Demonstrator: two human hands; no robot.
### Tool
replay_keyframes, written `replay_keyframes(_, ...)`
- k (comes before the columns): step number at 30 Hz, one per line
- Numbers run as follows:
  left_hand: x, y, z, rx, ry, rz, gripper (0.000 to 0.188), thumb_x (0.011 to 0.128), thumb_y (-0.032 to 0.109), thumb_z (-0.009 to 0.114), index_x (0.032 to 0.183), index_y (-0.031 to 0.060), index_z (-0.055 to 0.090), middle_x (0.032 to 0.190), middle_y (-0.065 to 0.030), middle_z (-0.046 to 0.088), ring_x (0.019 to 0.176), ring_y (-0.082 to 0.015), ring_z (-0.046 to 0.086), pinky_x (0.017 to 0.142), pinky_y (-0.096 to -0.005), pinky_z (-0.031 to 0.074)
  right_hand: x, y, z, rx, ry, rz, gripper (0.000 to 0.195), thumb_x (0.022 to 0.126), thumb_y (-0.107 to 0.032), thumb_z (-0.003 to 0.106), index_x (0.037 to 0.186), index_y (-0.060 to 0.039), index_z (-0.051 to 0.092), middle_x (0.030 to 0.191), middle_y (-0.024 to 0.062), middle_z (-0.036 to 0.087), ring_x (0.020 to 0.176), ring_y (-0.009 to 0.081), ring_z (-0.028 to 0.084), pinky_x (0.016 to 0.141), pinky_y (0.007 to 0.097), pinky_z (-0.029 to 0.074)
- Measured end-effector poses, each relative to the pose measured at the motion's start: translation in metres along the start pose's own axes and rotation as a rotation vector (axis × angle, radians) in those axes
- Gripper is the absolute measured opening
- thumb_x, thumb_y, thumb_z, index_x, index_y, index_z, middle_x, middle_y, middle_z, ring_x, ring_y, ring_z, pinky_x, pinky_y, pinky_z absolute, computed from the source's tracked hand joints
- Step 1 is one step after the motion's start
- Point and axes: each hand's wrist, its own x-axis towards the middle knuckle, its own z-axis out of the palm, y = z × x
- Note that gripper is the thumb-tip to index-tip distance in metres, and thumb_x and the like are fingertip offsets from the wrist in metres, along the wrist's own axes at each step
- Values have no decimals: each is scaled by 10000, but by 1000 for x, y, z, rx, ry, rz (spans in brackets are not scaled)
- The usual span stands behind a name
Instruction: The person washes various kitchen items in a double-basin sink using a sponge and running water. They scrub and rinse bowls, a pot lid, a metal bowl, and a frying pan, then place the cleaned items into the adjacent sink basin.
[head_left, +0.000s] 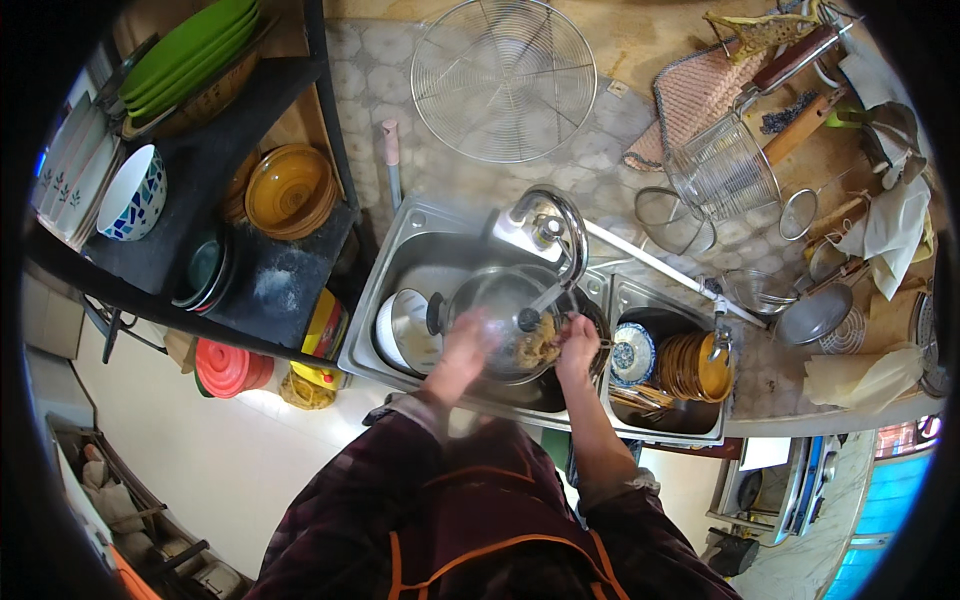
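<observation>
Under the gooseneck faucet (577, 225), a round lid-like vessel (480, 289) with a black knob or handle stands tilted in the left basin of the steel sink (435, 236). My left hand (465, 349), blurred by motion, lies over its left side; whether the fingers grip it is unclear. My right hand (577, 345) holds a yellowish-brown scrubber (536, 349) against the right part of the vessel. Behind that hand a dark pan rim (600, 322) shows in part. A white fluted bowl (401, 330) leans at the basin's left end.
The right basin contains stacked brown bowls (686, 367), a blue-and-white dish (632, 352) and chopsticks (645, 397). A black shelf (259, 300) with dishes stands left. Behind the sink are a round wire rack (502, 82), a white pipe (652, 262) and several strainers (724, 165).
</observation>
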Motion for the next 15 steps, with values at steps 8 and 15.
replay_keyframes(8, -70, 80, 11, 68, 214, 82, 298, 1050, 344, 531, 1289, 174, 581, 1034, -40, 659, 930, -209, 636, 812, -359, 528, -45, -18, 64, 47, -329, 371, 211, 1007, -177, 624, 1161, -34, 603, 939, 61, 641, 782, 201, 648, 670, 358, 561)
replay_keyframes(15, -80, 33, 38, 39, 177, -103, 274, 1070, 316, 498, 1231, 113, 587, 977, -46, 629, 872, -211, 614, 795, -368, 499, -45, -53, -20, 54, -569, 303, 137, 1005, -72, 605, 1138, -51, 585, 933, 108, 675, 806, 242, 694, 716, 408, 610)
